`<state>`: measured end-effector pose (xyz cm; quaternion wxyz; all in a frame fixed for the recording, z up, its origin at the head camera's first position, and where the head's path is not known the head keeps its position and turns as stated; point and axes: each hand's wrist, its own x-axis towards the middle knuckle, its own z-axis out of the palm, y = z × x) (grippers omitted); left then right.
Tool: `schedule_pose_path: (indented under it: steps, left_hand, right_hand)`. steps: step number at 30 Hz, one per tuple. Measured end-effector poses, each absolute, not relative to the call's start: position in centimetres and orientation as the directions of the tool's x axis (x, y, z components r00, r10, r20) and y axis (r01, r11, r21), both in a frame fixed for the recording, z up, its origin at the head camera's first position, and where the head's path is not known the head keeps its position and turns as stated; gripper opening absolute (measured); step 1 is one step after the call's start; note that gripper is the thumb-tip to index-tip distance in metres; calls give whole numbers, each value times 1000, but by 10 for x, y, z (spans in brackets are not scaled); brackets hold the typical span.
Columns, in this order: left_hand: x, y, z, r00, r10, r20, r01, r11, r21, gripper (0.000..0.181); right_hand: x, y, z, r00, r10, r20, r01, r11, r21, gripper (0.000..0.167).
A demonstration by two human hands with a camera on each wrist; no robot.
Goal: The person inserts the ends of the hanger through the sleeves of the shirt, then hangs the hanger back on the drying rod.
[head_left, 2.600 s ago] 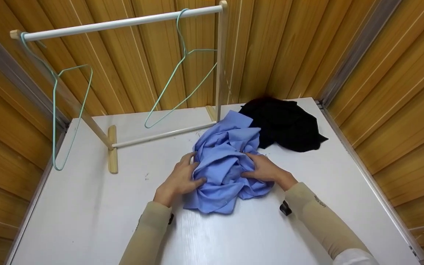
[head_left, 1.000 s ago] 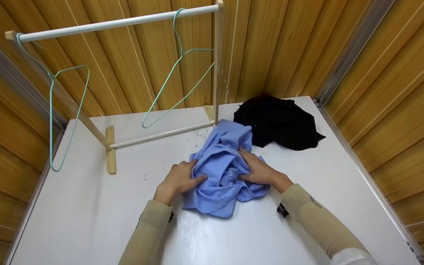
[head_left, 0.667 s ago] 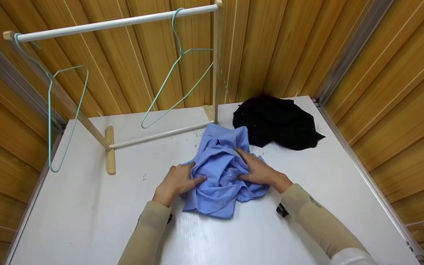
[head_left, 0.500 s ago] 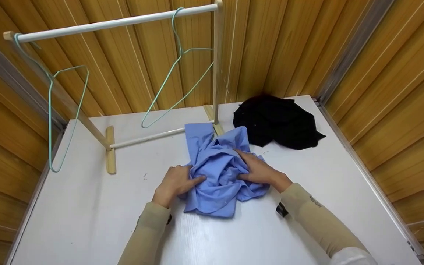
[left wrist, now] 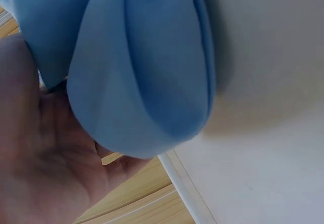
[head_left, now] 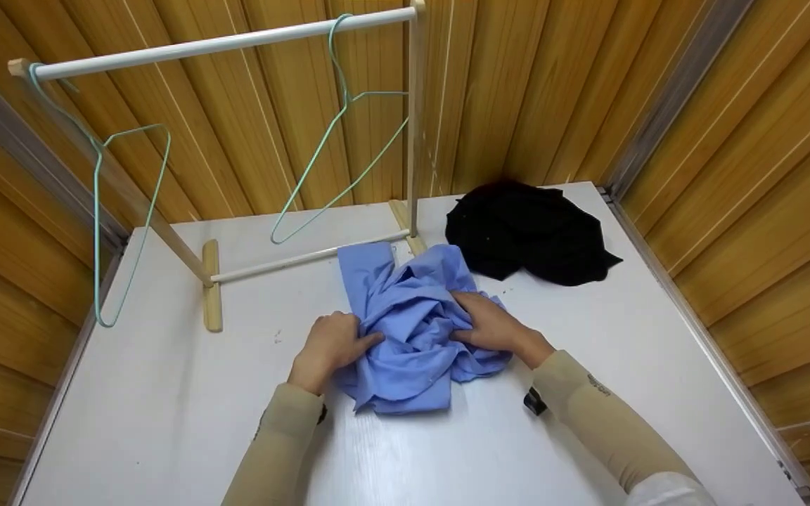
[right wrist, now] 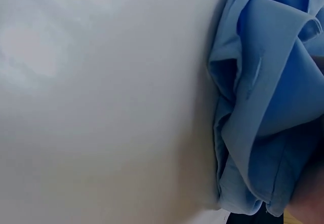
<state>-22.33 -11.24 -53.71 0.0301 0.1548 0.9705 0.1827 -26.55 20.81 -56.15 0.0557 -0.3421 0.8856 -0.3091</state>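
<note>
A crumpled blue shirt lies on the white table in the head view. At its left edge my left hand grips the cloth, thumb on top and fingers mostly hidden. My right hand holds the bundle from the right, its fingertips partly lost among the folds. In the left wrist view, a loose fold of the shirt hangs over the fingers of the left hand. A slit like a buttonhole shows on the shirt in the right wrist view; only a blurred bit of the right hand appears there.
A clothes rack with a white top bar stands at the back left. From it hang two mint-green hangers, a left hanger and a right hanger. A black garment lies behind the shirt. Wood-look walls enclose the table.
The shirt's far flap has swung left, away from the rack's right post and onto its lower bar. Both hands have kept hold of the shirt, shifting slightly to the left.
</note>
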Motion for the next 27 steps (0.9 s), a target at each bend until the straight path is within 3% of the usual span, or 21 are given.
schedule_pose_path:
  steps: [9, 20, 27]
  left_hand:
    - [-221, -117, -536, -975, 224, 2, 209, 907, 366, 44]
    - [-220, -129, -535, -992, 117, 51, 128, 909, 398, 36]
    - [-217, -129, -533, -970, 116, 213, 195, 895, 402, 45]
  right_hand:
    - [-264, 196, -563, -813, -564, 147, -534, 620, -574, 63]
    - [-262, 182, -565, -876, -458, 149, -454, 683, -572, 66]
    - [-262, 179, -563, -917, -365, 161, -389, 732, -559, 60]
